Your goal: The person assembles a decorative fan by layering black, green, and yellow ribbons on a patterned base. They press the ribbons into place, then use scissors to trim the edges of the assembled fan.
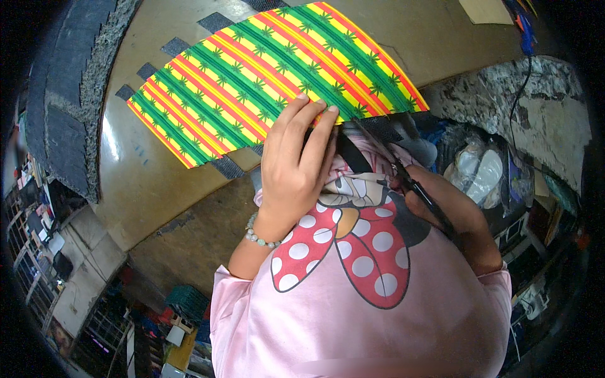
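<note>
Glossy striped printed sheet [271, 82], smooth brown tabletop [145, 176], rough stone edge [504, 94]

A small craft or sewing workshop: a worn brown worktop [145, 189] across the upper frame carries striped fabric [265, 82] over dark strips, crowded shelves of goods [38, 233] fill the lower left, and a rough stone ledge [523, 101] sits at upper right.

My left hand [296, 160] presses on the near edge of the striped sheet [271, 82], which lies on the table [145, 183] and spreads away ahead and to the left. Scissors [416, 186] in my right hand [454, 217] sit just right of it, blades at that edge. Dark strips [224, 167] poke out beneath the sheet.
</note>
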{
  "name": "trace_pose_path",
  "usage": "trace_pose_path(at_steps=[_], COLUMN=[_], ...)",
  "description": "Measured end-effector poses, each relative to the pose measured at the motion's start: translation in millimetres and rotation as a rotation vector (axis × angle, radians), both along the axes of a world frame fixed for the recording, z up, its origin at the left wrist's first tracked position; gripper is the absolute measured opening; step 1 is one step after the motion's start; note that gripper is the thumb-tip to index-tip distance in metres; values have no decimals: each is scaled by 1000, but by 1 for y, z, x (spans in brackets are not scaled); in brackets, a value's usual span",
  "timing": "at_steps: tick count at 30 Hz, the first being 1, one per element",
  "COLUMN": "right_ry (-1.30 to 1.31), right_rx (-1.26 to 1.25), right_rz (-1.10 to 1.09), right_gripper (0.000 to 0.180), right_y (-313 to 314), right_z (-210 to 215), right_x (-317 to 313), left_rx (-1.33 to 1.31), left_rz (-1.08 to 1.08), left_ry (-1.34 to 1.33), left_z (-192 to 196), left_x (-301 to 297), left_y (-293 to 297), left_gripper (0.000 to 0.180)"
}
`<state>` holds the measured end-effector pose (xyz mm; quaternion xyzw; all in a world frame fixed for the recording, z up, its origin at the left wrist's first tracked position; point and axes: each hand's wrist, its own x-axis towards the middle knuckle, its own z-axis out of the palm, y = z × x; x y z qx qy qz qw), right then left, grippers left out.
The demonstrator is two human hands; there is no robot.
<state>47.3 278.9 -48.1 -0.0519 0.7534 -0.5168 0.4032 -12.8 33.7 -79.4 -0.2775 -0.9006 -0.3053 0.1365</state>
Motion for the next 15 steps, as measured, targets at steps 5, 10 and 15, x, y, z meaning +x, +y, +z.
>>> trace_pose_path(at_steps=[5,10,15], right_ry=[317,54,39], right_rx=[-47,-36,11], right_rz=[-55,-163,-165], right_gripper=[33,38,48], right_y=[-10,-22,-31], right_z=[-1,11,10], right_x=[2,-10,-20], left_rx=[11,15,1], left_rz=[-78,-88,-108], left_ry=[45,9,31], left_z=[2,6,5], left_x=[-3,-9,-11], left_y=[-6,-5,-5], left_gripper=[35,31,32])
